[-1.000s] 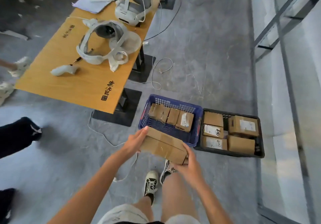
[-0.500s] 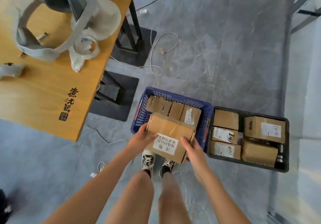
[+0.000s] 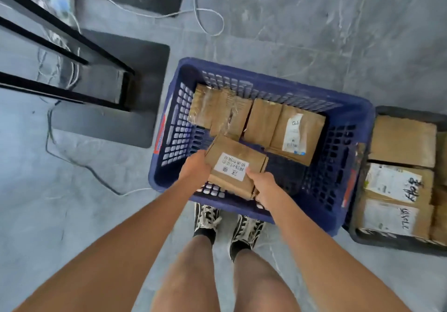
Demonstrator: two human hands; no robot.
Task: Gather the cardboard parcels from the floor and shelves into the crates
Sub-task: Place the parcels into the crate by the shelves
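Note:
I hold a cardboard parcel (image 3: 235, 166) with a white label between both hands, over the near part of the blue crate (image 3: 348, 166). My left hand (image 3: 194, 170) grips its left end and my right hand (image 3: 262, 185) grips its near right corner. Several parcels (image 3: 263, 122) stand in a row along the blue crate's far side. To the right, a black crate (image 3: 387, 242) holds several more labelled parcels (image 3: 396, 185).
My two feet in black-and-white sneakers (image 3: 227, 224) stand just before the blue crate. The table's black legs and base plates (image 3: 121, 93) are at left. White and dark cables (image 3: 208, 21) trail over the grey floor.
I have bent closer over the blue crate and lowered the parcel into it. The tabletop has left the view; only its legs and bases show.

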